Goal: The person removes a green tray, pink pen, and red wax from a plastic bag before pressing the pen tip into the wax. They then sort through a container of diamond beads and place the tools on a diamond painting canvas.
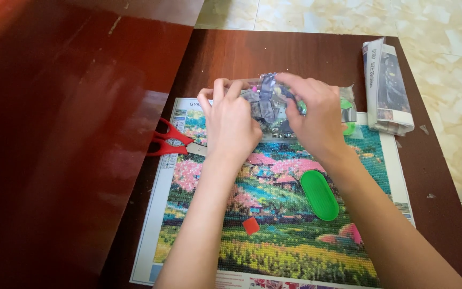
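A colourful landscape diamond-painting canvas [274,235] lies flat on a dark wooden table [274,51]. Over its top edge, my left hand [231,126] and my right hand [316,115] both grip a clear plastic bag [267,101] stuffed with small packets of beads, mostly grey and dark. The fingers of both hands pinch the bag's top. A green oval tray [320,195] rests on the canvas below my right wrist. A small red square piece [251,226] lies on the canvas lower down.
Red-handled scissors [169,142] lie at the canvas's left edge, beside my left hand. A folded printed package [387,88] sits at the table's far right. A second, larger reddish table [54,150] adjoins on the left. Pale tiled floor [445,59] surrounds.
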